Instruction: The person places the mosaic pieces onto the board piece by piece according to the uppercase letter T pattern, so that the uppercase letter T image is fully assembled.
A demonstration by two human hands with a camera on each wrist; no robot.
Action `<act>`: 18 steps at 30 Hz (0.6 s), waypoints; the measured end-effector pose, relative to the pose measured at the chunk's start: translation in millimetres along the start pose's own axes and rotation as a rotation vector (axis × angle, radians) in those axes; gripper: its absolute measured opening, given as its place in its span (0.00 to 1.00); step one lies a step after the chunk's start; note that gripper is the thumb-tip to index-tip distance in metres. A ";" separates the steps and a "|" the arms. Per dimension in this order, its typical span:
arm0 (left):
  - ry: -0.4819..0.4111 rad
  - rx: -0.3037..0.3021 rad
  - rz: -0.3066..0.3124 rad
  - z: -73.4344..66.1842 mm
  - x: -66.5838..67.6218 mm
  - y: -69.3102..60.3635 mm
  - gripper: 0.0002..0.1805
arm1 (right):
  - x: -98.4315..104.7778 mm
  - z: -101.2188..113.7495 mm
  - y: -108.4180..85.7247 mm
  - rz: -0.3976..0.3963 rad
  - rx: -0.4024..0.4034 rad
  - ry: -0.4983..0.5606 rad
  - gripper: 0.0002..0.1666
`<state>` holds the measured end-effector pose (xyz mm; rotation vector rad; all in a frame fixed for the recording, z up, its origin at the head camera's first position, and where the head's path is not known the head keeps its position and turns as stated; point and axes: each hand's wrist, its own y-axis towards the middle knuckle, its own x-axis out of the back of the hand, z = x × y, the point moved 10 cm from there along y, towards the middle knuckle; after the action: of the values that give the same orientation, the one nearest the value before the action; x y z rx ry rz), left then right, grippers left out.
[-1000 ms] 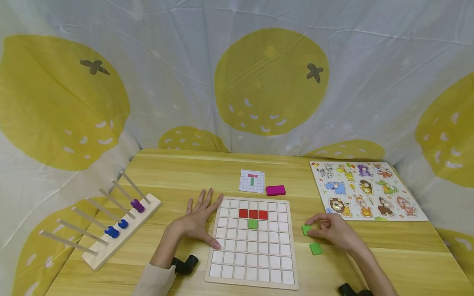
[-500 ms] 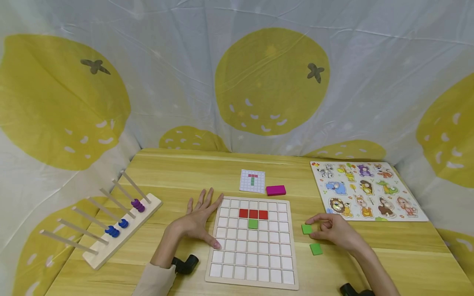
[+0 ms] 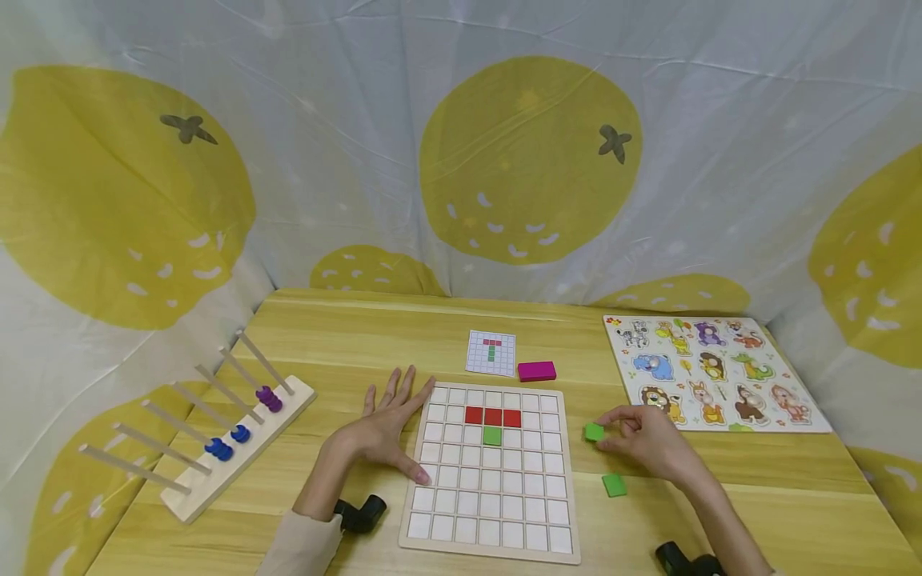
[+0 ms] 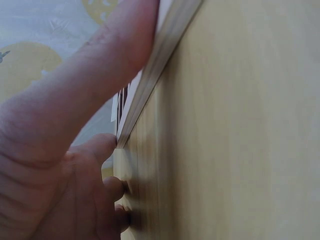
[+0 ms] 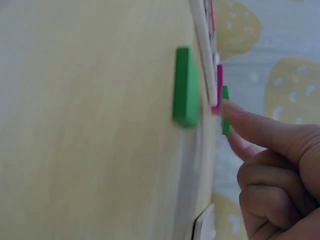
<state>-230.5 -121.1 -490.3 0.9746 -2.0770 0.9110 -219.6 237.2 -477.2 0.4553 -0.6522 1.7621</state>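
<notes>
A wooden grid board (image 3: 467, 504) lies in front of me, with three red tiles (image 3: 493, 417) in a row and one green tile (image 3: 492, 436) under the middle one. My left hand (image 3: 382, 432) rests at the board's left edge, fingers spread, the thumb on its rim. Between thumb and index finger my right hand (image 3: 648, 440) pinches another green tile (image 3: 594, 433), right of the board; in the right wrist view that held tile (image 5: 225, 125) is raised off the table. A loose green tile (image 3: 615, 485) lies on the table just below the right hand.
Behind the board are a small pattern card (image 3: 491, 354) showing a red and green T and a magenta block (image 3: 536, 371). An animal puzzle board (image 3: 691, 384) lies at the back right. On the left stands a peg rack (image 3: 252, 440) with blue and purple beads.
My right hand has lifted the pinched green tile off the table and moved slightly away from me. The left hand and the board have stayed still.
</notes>
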 end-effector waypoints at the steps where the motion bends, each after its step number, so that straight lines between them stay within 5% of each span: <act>1: 0.000 0.000 -0.001 0.1 0.1 0.1 0.81 | -1.1 4.4 0.5 -0.004 0.002 0.007 0.18; 8: -0.007 -0.001 0.000 0.6 0.1 0.5 0.81 | -36.9 44.4 1.9 0.061 0.030 0.102 0.18; 18: -0.005 -0.009 -0.002 0.3 -0.2 0.1 0.81 | -89.4 84.1 9.1 0.095 0.068 0.104 0.13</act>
<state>-230.6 -121.2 -490.7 0.9751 -2.0819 0.8989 -205.3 115.3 -468.4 0.3813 -0.5495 1.8896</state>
